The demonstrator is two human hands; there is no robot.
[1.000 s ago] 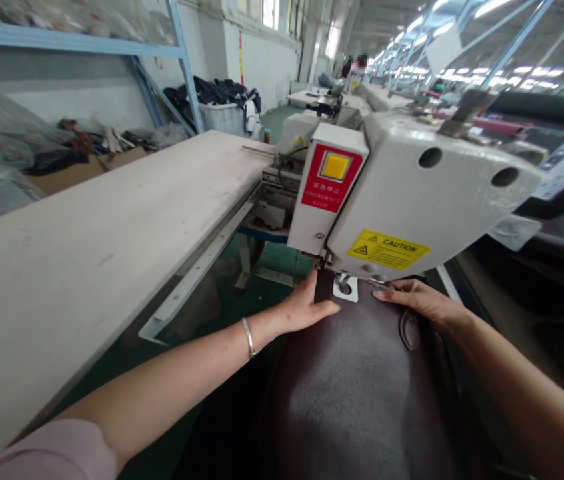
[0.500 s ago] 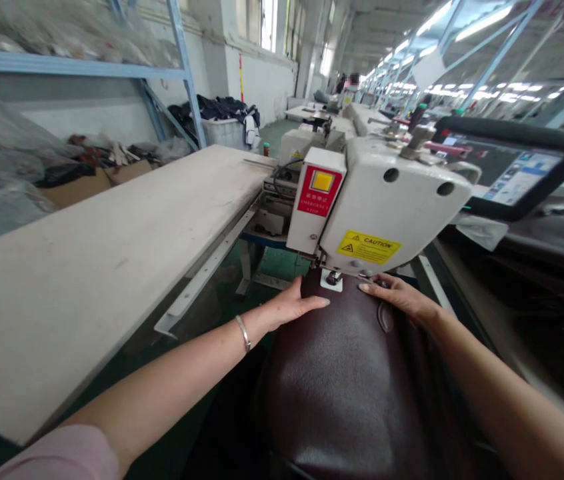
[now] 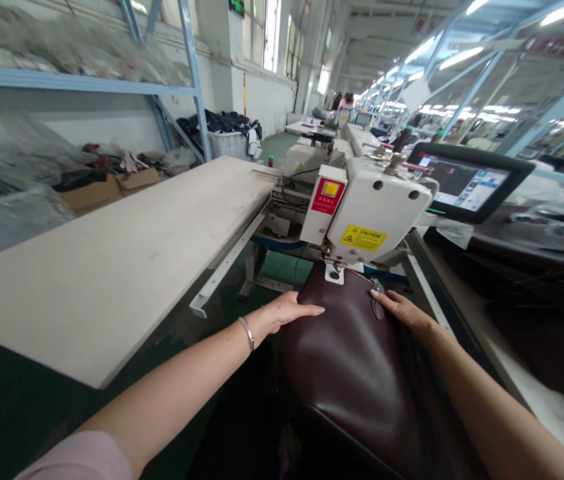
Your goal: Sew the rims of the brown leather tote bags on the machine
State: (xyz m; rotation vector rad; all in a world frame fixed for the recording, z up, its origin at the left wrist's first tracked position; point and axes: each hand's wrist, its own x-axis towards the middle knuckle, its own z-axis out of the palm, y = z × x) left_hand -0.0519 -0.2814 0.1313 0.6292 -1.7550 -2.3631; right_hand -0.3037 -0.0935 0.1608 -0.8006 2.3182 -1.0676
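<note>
Head view: leather (image 3: 352,373) is lying under the plate (image 3: 335,281), further progress unclear; fingers are clamping it: left hand (image 3: 285,312) eight o'clock, right hand (image 3: 402,309) four.

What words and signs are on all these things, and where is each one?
"CAUTION": yellow label on the white machine, above smaller lines too blurred to read; a warning triangle is beside them.
Red label around the yellow button: writing too blurred to read surely.
Screen: too small to read.
Green sign and red ceiling sign: too blurred.
Brown piece: no writing shows.
</note>
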